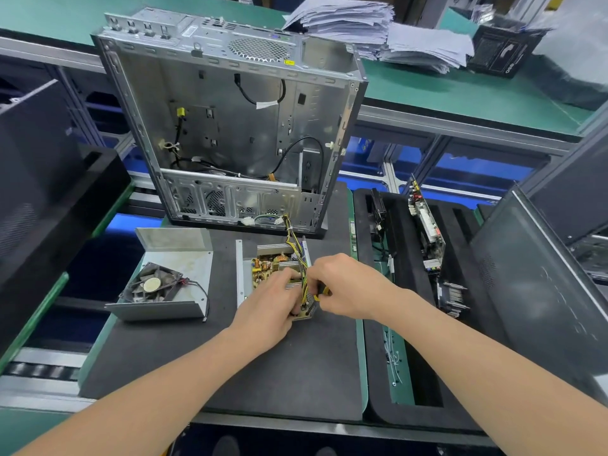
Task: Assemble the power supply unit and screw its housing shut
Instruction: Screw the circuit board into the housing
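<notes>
The open power supply base [240, 274] lies on the dark mat, its circuit board [267, 265] with coils and heatsinks showing. A yellow and black cable bundle [293, 240] runs from it toward the case behind. My left hand [268, 307] rests on the board's near end, fingers curled on the heatsink and cables. My right hand [345, 286] grips a yellow-and-black tool handle [321, 292] at the unit's right edge; its tip is hidden. The housing cover [182, 268] with a black fan [153, 284] in it lies to the left.
An open metal computer case [230, 126] stands upright right behind the unit. A black foam tray [398, 225] on the right holds circuit boards [426, 228]. Dark side panels lean at far left and far right. Paper stacks [378, 31] sit on the green bench behind.
</notes>
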A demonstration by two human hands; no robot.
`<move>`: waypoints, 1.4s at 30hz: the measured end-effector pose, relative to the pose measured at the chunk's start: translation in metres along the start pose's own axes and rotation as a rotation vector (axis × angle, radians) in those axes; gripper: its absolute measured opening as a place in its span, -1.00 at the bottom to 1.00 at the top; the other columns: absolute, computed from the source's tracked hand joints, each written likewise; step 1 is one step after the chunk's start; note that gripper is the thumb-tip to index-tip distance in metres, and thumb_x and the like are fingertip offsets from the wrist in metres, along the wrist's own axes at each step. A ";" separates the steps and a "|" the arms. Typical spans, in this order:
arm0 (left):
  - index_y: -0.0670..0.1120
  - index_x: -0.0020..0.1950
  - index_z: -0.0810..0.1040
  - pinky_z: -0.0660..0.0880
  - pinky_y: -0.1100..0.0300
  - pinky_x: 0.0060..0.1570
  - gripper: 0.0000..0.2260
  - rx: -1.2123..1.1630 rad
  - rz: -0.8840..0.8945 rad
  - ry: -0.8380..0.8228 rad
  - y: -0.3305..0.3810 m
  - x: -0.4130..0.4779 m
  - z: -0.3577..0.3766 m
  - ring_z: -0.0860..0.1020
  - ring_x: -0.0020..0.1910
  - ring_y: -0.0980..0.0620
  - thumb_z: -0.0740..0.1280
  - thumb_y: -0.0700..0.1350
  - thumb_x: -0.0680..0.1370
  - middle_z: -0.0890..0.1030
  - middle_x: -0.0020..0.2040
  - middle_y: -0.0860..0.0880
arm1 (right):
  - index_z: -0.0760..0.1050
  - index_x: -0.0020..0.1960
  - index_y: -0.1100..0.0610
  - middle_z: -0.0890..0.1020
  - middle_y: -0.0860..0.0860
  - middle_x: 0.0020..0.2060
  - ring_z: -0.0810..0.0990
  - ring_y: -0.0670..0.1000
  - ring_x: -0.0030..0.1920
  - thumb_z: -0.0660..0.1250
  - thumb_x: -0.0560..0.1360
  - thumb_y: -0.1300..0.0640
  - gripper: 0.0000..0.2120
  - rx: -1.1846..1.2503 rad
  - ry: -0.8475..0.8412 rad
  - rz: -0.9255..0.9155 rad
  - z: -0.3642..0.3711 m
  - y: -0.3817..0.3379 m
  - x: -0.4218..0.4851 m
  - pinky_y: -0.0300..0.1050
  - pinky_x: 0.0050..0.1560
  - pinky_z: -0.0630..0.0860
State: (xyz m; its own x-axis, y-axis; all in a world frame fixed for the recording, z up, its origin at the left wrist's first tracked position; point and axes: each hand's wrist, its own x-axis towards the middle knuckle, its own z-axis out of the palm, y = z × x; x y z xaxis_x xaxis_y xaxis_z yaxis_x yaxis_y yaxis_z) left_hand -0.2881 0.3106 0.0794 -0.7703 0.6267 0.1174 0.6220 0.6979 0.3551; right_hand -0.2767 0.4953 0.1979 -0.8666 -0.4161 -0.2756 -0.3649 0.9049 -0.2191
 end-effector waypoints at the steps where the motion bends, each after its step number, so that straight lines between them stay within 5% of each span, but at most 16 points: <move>1: 0.04 -0.15 0.37 0.32 0.12 -0.18 -0.74 0.005 -0.005 -0.001 0.001 0.000 0.000 0.43 0.23 -0.04 0.44 -0.21 0.45 0.37 0.35 0.04 | 0.59 0.01 0.06 0.60 -0.04 -0.03 0.55 0.02 0.00 0.34 0.48 0.22 -0.86 0.001 -0.004 -0.008 0.000 0.000 0.000 0.10 0.03 0.59; 7: -0.01 -0.23 0.55 0.43 0.08 -0.04 -0.82 0.080 -0.012 0.097 0.011 -0.004 -0.004 0.55 0.10 -0.12 0.54 -0.16 0.36 0.54 0.23 -0.02 | 0.56 0.01 0.07 0.56 -0.05 -0.06 0.50 0.00 -0.03 0.33 0.52 0.20 -0.91 0.003 -0.014 -0.019 0.001 0.001 0.002 0.10 0.03 0.59; 12: -0.02 -0.24 0.70 0.46 -0.04 0.18 -0.90 0.005 -0.069 0.230 0.025 -0.016 0.014 0.56 0.28 -0.16 0.59 -0.12 0.37 0.59 0.31 -0.08 | 0.45 -0.04 0.03 0.53 -0.02 -0.06 0.56 0.11 0.02 0.30 0.59 0.11 -0.96 -0.034 -0.029 0.000 0.004 -0.001 0.004 0.09 -0.05 0.59; 17: -0.07 -0.14 0.70 0.49 -0.11 0.27 -0.91 -0.147 -0.104 0.334 0.027 -0.021 0.038 0.53 0.36 -0.21 0.58 -0.16 0.45 0.53 0.42 -0.16 | 0.51 0.08 0.07 0.49 -0.02 0.06 0.54 0.08 0.04 0.31 0.55 0.17 -0.88 -0.057 -0.062 -0.058 0.003 0.001 0.000 -0.15 -0.35 0.27; 25: -0.07 -0.26 0.62 0.50 -0.16 0.15 -0.82 -0.092 0.013 0.402 0.012 -0.012 0.041 0.56 0.24 -0.23 0.57 -0.14 0.47 0.61 0.28 -0.10 | 0.54 0.16 0.09 0.51 0.00 0.09 0.54 0.10 0.12 0.28 0.54 0.25 -0.78 -0.092 -0.102 -0.122 -0.006 0.003 -0.001 -0.02 -0.16 0.46; 31: -0.06 -0.35 0.58 0.40 -0.07 0.31 -0.74 -0.201 -0.117 0.454 0.020 -0.018 0.055 0.49 0.36 -0.20 0.64 -0.15 0.39 0.51 0.43 -0.05 | 0.49 0.14 0.10 0.59 0.07 0.05 0.58 0.17 0.07 0.28 0.56 0.20 -0.83 -0.096 -0.082 -0.095 -0.010 -0.001 0.005 0.15 -0.04 0.61; 39: 0.09 -0.24 0.73 0.08 0.01 0.55 -0.86 -0.227 -0.327 0.503 0.043 -0.022 0.073 0.36 0.53 -0.13 0.65 -0.10 0.37 0.39 0.58 -0.05 | 0.45 0.11 0.14 0.59 0.13 -0.05 0.61 0.22 -0.04 0.29 0.65 -0.01 -0.79 -0.174 -0.038 -0.139 -0.007 0.003 0.009 0.15 -0.09 0.59; 42: 0.08 -0.25 0.72 0.09 0.02 0.55 -0.83 -0.236 -0.367 0.522 0.045 -0.021 0.074 0.37 0.52 -0.11 0.68 -0.12 0.33 0.43 0.55 -0.04 | 0.50 0.13 0.12 0.50 0.03 0.06 0.55 0.12 -0.04 0.30 0.60 0.10 -0.85 -0.106 -0.060 -0.224 -0.006 0.006 0.005 0.02 -0.14 0.51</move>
State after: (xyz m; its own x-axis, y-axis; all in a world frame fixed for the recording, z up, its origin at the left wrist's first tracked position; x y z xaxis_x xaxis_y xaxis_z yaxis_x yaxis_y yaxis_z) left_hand -0.2335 0.3542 0.0245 -0.9293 0.0727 0.3622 0.3057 0.7017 0.6435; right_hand -0.2856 0.4987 0.2007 -0.7397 -0.6086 -0.2870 -0.5817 0.7928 -0.1819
